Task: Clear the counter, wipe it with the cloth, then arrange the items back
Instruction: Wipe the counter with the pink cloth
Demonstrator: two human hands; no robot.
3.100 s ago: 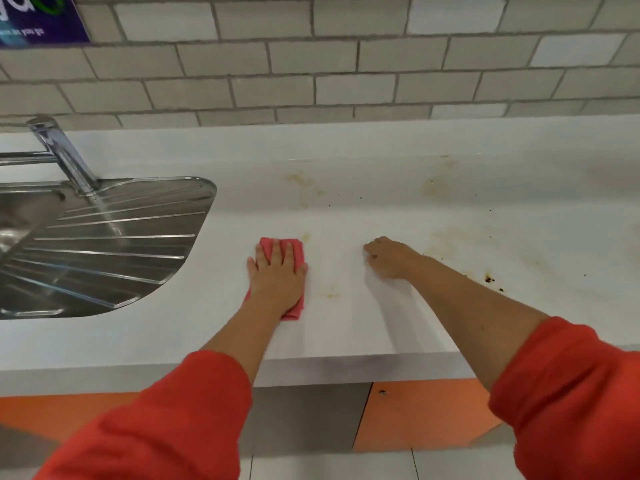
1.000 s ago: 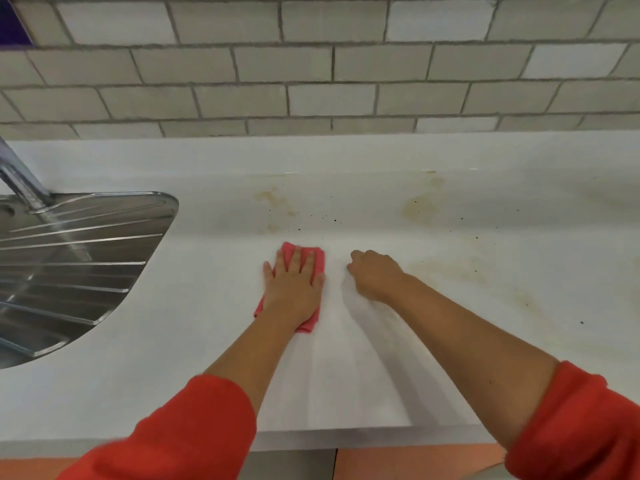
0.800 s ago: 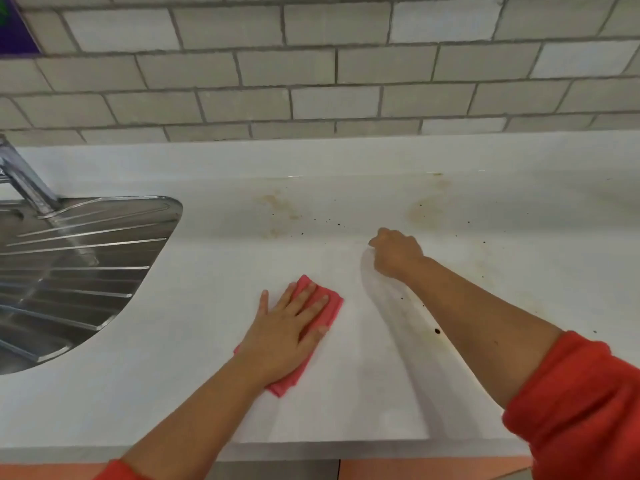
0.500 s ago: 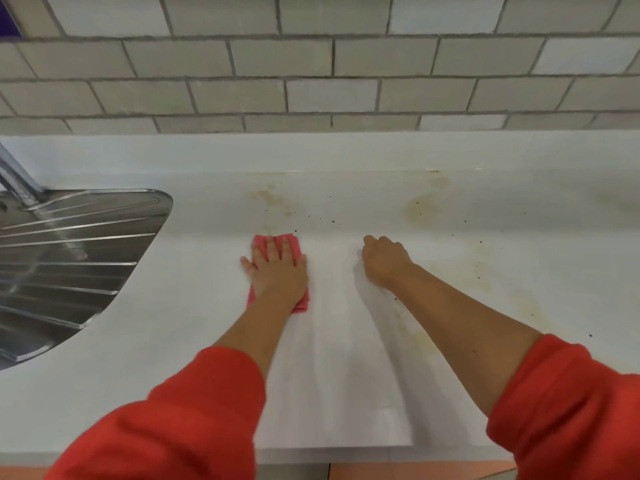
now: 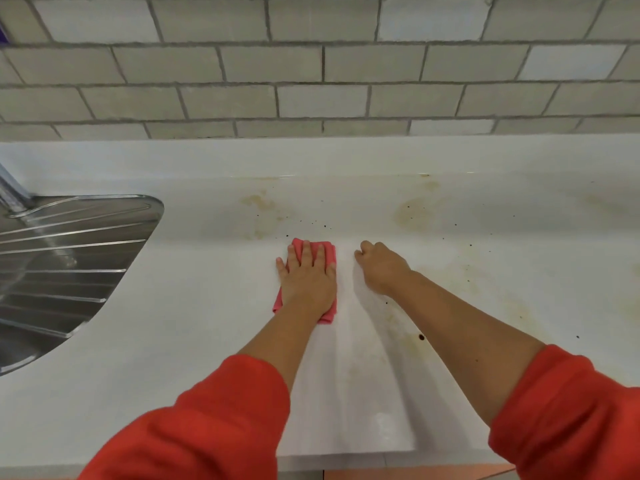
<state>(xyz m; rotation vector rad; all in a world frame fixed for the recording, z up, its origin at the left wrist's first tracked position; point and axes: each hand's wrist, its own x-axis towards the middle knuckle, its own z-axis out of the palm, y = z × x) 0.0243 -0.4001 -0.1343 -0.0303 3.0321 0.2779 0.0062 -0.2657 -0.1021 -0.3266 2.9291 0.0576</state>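
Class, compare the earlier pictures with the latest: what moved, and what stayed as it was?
The left hand, flat on the pink cloth, pushed it away from the person, toward the tiled wall, straightening it. The right hand stayed curled on the counter; the brown stains remain.

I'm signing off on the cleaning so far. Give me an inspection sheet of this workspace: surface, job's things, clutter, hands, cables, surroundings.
Surface: white counter, with yellowish stains and dark specks at the back and right.
Job's things: pink cloth, lying flat under the left hand.
Clutter: nothing seen.
Hands: left hand presses flat on the cloth; right hand is curled, rests on the counter and holds nothing.
Cables: nothing seen.
Surroundings: steel drainboard at left, tiled wall behind.
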